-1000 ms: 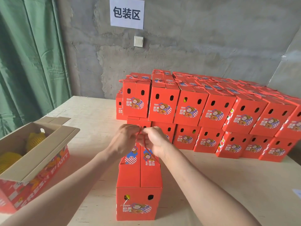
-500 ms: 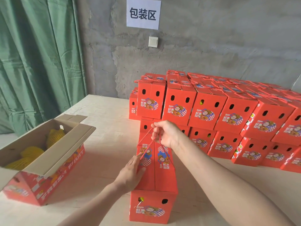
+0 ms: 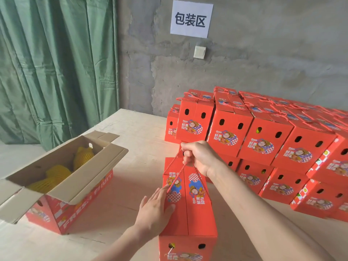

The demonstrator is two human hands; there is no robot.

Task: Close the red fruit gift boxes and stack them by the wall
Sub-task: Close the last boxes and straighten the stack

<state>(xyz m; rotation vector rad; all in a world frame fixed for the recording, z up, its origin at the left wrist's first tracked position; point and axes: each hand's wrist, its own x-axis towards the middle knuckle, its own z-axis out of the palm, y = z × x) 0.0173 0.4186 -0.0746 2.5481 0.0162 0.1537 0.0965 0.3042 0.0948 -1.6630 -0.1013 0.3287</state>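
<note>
The right hand [image 3: 199, 157] clenches the twisted red-and-white rope handles [image 3: 174, 171] of the closed red cardboard gift box [image 3: 188, 208] — the left hand [image 3: 154, 211], fingers straight, presses its side.

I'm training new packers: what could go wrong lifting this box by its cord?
The right hand grips only the thin cord, so the box may swing once lifted. The left hand lies flat against it and would steady it little. The stack stands close behind; a swing could knock it.
</note>
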